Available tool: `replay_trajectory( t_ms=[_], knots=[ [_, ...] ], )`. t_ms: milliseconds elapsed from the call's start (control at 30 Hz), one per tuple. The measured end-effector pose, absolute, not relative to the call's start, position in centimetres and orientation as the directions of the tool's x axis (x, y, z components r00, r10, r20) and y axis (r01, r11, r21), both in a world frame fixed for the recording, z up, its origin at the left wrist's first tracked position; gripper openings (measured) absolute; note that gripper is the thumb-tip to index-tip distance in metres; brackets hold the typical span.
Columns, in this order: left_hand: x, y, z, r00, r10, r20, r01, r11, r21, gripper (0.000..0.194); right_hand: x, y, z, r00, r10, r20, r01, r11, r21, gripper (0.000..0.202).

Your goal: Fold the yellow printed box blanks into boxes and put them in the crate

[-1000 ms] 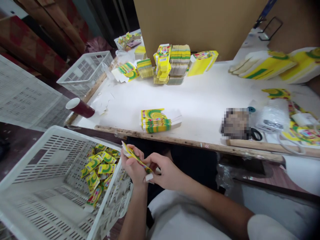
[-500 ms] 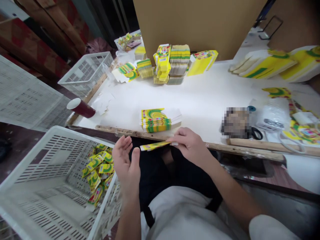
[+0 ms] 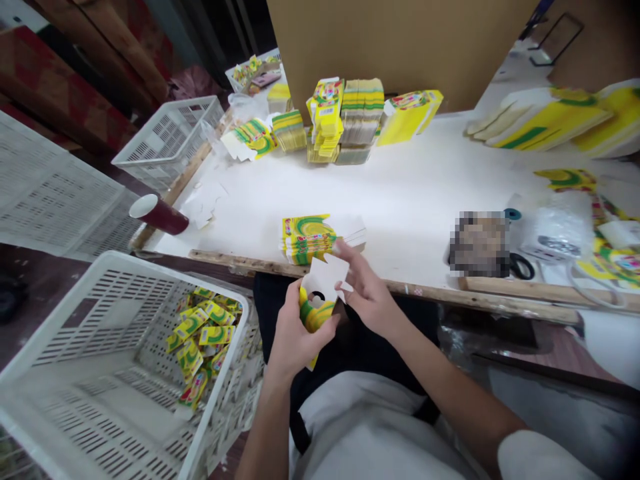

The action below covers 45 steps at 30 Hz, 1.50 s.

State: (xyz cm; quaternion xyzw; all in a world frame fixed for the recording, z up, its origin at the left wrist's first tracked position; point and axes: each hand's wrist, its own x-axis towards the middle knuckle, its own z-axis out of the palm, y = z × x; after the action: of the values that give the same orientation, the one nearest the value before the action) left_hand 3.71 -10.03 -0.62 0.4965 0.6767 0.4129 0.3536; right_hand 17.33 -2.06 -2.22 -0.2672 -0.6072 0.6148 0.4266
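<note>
My left hand [image 3: 300, 333] grips a small yellow and green cardboard box [image 3: 317, 313], its thumb on the near side and its fingers round the far left side. The box is squared out, with its white end flaps standing up and a dark round hole in it. At the right of these flaps is my right hand [image 3: 367, 290], fingers spread, the tips touching or very close to a small side flap. Just beyond, on the white table [image 3: 240, 207], lies a stack of flat folded boxes [image 3: 307, 240] of the same print.
To the left stands a white plastic crate [image 3: 115, 260] with several filled or folded yellow packets [image 3: 200, 327] inside. A dark red cup [image 3: 163, 215] lies tilted on the table's left. Bundled cartons [image 3: 360, 113] line the back before a brown cardboard panel [image 3: 395, 47]. Black-handled scissors [image 3: 523, 267] lie right.
The flat box in my right hand has passed to my left hand and been squared out. My left hand has closed round it; my right fingers have opened beside the flaps.
</note>
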Motion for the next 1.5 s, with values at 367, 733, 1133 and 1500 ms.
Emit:
replay_trajectory(
  t_ms=[367,733,1133,1500],
  knots=[
    [3.7,-10.1,-2.1,-0.225,0.973,0.059,0.481,0.059,0.875,0.075,15.3,-2.4,-1.7,-0.795,0.596,-0.115,-0.228,-0.467,-0.854,0.055],
    [4.1,-10.2,-2.4,-0.252,0.961,0.11,0.529,0.042,0.848,0.072,14.8,-2.7,-1.7,-0.691,0.702,-0.175,-0.262,-0.469,-0.844,0.042],
    [4.4,-10.2,-1.9,-0.247,0.956,0.16,0.56,0.006,0.828,0.066,15.1,-2.9,-1.5,-0.67,0.736,-0.099,-0.298,-0.389,-0.872,0.037],
    [4.6,-10.1,-1.5,-0.206,0.966,0.155,0.539,-0.02,0.842,0.06,15.4,-3.3,-2.3,-0.643,0.759,-0.099,-0.309,-0.375,-0.874,0.029]
  ],
)
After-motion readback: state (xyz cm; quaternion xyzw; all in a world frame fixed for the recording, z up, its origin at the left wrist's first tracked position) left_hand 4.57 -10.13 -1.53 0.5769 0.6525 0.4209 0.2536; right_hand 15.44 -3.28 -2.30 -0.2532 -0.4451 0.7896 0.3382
